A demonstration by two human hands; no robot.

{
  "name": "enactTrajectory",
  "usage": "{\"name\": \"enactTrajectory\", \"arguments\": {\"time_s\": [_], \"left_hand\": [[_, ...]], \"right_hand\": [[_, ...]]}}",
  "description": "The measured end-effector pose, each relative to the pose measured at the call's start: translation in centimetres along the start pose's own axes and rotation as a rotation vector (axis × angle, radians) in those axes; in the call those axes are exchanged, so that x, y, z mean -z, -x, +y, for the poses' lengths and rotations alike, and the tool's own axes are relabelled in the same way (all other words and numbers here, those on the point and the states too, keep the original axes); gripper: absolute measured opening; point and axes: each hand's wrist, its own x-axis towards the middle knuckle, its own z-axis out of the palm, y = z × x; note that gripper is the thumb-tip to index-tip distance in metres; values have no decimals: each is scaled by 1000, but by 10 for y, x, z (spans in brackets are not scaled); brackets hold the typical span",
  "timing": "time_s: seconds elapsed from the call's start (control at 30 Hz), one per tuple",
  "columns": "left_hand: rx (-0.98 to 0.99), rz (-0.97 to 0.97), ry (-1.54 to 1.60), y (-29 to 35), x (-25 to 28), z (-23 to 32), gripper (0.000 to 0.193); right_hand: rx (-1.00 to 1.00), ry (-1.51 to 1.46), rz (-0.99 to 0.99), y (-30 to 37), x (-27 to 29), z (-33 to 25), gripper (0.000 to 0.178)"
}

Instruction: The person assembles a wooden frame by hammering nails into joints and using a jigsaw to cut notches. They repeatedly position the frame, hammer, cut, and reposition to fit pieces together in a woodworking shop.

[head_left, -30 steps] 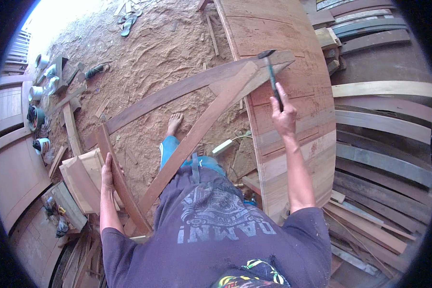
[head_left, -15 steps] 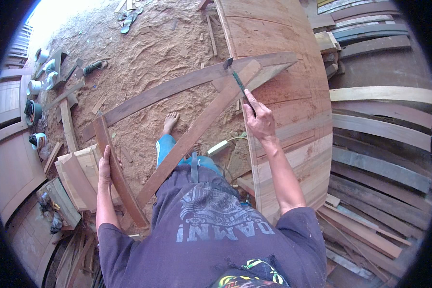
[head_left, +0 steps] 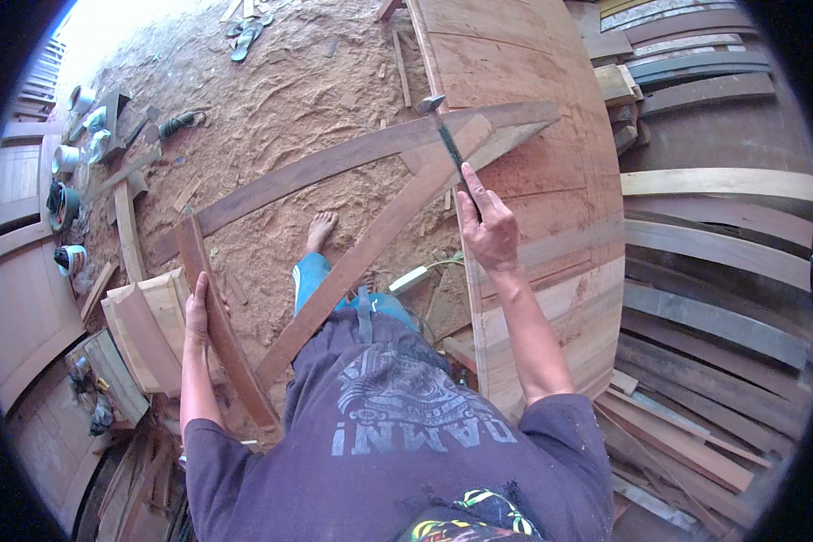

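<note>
A brown wooden frame of joined boards lies across in front of me, with a long curved board [head_left: 325, 170] on its far side. My left hand [head_left: 200, 312] is closed around the short board [head_left: 221, 330] at the frame's left end. In my right hand [head_left: 490, 230] is a hammer [head_left: 448, 144] with a dark green handle, its index finger stretched along the handle. The hammer's head shows just beyond the curved board, close to the joint with the diagonal board [head_left: 370, 248]. From this angle I cannot tell whether the head touches the wood.
The frame's right end overlaps a large wooden panel [head_left: 533, 190]. Stacked planks [head_left: 723, 235] fill the far right. Tubs [head_left: 66, 159] and wood offcuts lie on the left of the sawdust-covered ground [head_left: 271, 108]. A white power strip [head_left: 409, 280] with a cord lies near my foot.
The hammer's head has shifted slightly up and away from the curved board and appears sharper now. My left hand stays on the short board, and the frame has hardly moved.
</note>
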Motion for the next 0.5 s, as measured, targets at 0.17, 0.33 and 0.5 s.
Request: {"name": "enactTrajectory", "arguments": {"time_s": [0.17,0.33,0.5], "left_hand": [[-1,-22,19,-2,6,-6,67],[-16,-24,38,1,-8,12,66],[12,-84,15,-1,-25,24,65]], "right_hand": [[-13,-85,-17,-4,-5,15,53],[-147,-382,-70,43,15,-25,52],[56,-379,-194,103,26,-37,50]]}}
